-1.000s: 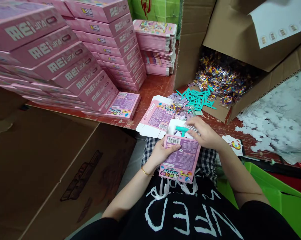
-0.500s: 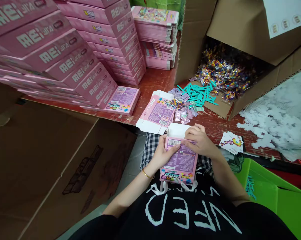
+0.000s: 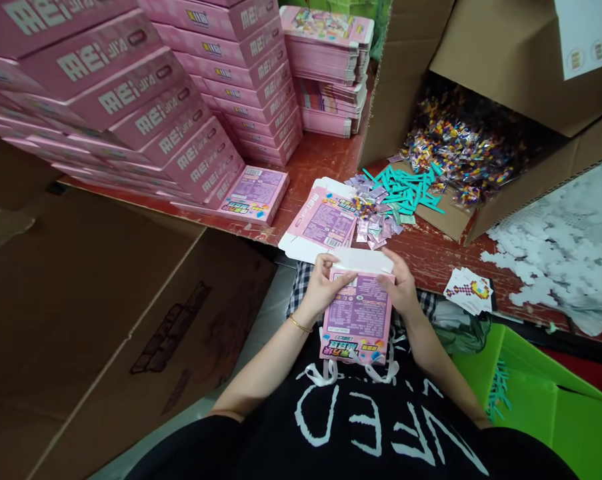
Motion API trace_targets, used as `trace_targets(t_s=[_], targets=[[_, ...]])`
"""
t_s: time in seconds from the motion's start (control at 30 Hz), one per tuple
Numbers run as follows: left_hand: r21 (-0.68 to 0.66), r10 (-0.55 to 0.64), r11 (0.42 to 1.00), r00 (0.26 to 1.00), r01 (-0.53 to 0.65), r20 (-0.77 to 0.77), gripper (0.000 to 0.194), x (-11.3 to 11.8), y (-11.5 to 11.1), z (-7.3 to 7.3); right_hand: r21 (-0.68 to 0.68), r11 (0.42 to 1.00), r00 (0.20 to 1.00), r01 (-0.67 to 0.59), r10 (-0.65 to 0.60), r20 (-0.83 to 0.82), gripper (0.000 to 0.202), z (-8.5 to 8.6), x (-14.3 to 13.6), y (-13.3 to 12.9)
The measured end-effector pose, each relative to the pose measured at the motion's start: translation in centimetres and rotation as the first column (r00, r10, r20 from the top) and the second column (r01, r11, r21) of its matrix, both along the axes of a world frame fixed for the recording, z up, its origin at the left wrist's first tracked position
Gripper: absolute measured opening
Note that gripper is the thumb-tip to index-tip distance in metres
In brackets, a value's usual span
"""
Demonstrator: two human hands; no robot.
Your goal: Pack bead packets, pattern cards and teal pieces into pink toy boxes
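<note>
A pink and purple cardboard box (image 3: 358, 317) rests upright against my lap, its white end flap (image 3: 363, 259) standing up at the far end. My left hand (image 3: 325, 287) grips its left side near that end, thumb on the printed face. On the opposite side my right hand (image 3: 399, 283) holds the box's right edge, thumb on the face and fingers behind. Just beyond the box, flattened pink cartons (image 3: 321, 217) lie at the table edge. Small purple sachets (image 3: 378, 223) and turquoise plastic sticks (image 3: 405, 187) are piled beside them.
Stacked pink boxes (image 3: 191, 143) rise at the left. An open carton (image 3: 395, 87) of bagged coloured beads (image 3: 455, 147) stands at the back right. Picture cards (image 3: 469, 291), white pieces in clear plastic (image 3: 555, 227) and a green bin (image 3: 541, 400) are to my right.
My right hand has moved from the top of the box to its right edge. The white end flap now shows across its full width. The view has shifted slightly.
</note>
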State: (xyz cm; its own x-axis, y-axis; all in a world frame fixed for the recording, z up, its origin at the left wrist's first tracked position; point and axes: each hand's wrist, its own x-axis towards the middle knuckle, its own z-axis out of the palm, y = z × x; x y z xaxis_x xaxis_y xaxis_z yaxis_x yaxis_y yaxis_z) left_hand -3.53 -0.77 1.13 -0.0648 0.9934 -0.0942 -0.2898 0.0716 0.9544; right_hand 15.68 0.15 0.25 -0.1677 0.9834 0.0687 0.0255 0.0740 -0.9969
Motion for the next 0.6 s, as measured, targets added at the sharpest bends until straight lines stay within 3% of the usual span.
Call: trace_targets(t_s=[0.07,0.17,0.23,0.37,0.47,0.6], targets=[[0.009,0.050,0.999,0.997,-0.051,0.056,0.054,-0.1,-0.2,-0.1,0.094,0.995,0.999,-0.027,0.024,0.034,0.060,1.2,-0.5,0.4],[-0.012,-0.040,0.999,0.999,0.040,-0.006,0.035,-0.5,-0.7,0.2,0.143,0.970,0.979,-0.196,0.184,0.090,0.025,3.1,-1.0,0.9],[-0.045,-0.058,0.997,0.996,0.055,-0.066,0.028,-0.7,-0.9,0.8,0.082,0.965,0.966,-0.249,0.242,0.094,0.020,4.0,-1.2,1.3],[-0.085,0.042,0.995,0.988,-0.055,-0.146,0.032,-1.0,-0.9,2.0,-0.107,0.970,0.969,-0.218,0.228,0.095,0.027,4.9,-0.7,2.1],[-0.007,0.019,1.000,0.980,-0.021,-0.199,0.021,-1.0,-1.0,2.2,-0.195,0.953,0.967,-0.233,0.248,0.054,0.030,4.6,0.7,2.8],[0.128,0.014,0.991,0.958,0.024,-0.288,0.023,-0.6,-1.5,1.7,-0.206,0.930,0.939,-0.305,0.330,0.096,0.031,4.5,2.3,2.8]])
